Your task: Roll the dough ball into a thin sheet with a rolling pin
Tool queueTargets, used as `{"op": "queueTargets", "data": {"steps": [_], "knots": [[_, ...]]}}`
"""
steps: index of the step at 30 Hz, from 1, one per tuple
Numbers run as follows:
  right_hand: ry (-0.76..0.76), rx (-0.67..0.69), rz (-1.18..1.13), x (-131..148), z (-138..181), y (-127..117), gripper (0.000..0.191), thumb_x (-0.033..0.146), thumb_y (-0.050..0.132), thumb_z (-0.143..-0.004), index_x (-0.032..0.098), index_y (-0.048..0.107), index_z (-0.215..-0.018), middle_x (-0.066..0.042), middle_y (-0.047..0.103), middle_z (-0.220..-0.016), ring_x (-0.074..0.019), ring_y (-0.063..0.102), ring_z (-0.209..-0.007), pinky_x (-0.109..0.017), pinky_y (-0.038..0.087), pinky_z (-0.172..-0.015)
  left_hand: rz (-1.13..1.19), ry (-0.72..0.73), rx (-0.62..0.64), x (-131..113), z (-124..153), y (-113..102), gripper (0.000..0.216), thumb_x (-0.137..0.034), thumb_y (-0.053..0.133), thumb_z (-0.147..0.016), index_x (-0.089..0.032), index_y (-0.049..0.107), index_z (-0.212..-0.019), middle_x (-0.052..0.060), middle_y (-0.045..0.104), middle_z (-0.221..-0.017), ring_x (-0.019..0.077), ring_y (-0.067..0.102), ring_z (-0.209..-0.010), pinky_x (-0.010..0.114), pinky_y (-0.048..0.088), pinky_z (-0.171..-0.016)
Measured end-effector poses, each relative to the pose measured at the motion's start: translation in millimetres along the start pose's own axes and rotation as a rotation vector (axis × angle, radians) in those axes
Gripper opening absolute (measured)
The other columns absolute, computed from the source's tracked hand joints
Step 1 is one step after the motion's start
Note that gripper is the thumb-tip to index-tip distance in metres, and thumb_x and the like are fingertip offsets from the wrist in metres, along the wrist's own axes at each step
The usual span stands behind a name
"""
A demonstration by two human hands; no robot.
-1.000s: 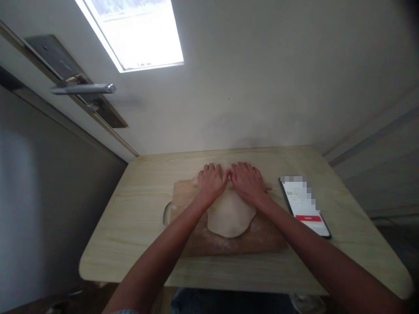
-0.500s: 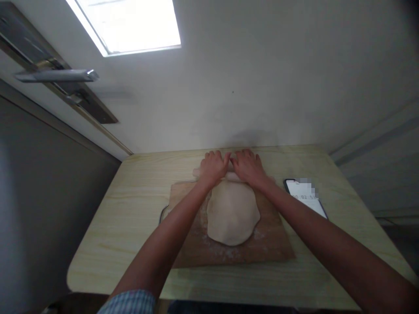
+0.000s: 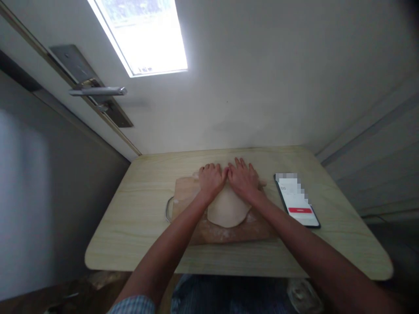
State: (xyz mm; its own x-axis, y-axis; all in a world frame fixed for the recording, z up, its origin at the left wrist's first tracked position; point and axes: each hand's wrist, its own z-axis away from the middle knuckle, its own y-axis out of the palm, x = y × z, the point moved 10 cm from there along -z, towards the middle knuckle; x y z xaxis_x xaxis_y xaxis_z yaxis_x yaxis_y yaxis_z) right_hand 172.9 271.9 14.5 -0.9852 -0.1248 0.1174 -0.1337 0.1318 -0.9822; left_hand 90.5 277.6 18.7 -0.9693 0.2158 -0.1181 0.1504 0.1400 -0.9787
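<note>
A pale, rounded sheet of dough [image 3: 228,211] lies on a floured wooden board [image 3: 185,196]. Across its far part runs a light rolling pin [image 3: 263,183], mostly hidden under my hands; only its ends show. My left hand [image 3: 211,179] is closed over the pin with its fingers curled. Beside it, thumbs nearly touching, my right hand [image 3: 244,178] presses on the pin with its fingers stretched forward and apart. The far edge of the dough is hidden beneath my hands.
A phone [image 3: 296,203] with a lit screen lies right of the board. A metal handle [image 3: 168,209] sticks out at the board's left. The light wooden table [image 3: 137,218] stands against a white door with a lever handle [image 3: 98,91].
Both hands and the rolling pin have come toward me, from the far edge of the dough onto it. My right fingers have straightened. The camera view has shifted.
</note>
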Motion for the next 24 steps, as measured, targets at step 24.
{"op": "queueTargets", "data": {"steps": [24], "knots": [[-0.185, -0.060, -0.145, -5, 65, -18, 0.026, 0.018, 0.039, -0.081, 0.010, 0.048, -0.104, -0.015, 0.050, -0.112, -0.0230, 0.045, -0.104, -0.036, 0.038, -0.084, 1.183, -0.585, 0.204, 63, 159, 0, 0.023, -0.011, 0.054, -0.069, -0.014, 0.047, -0.090, 0.004, 0.056, -0.081, 0.0156, 0.058, -0.072, 0.034, 0.047, -0.075]]}}
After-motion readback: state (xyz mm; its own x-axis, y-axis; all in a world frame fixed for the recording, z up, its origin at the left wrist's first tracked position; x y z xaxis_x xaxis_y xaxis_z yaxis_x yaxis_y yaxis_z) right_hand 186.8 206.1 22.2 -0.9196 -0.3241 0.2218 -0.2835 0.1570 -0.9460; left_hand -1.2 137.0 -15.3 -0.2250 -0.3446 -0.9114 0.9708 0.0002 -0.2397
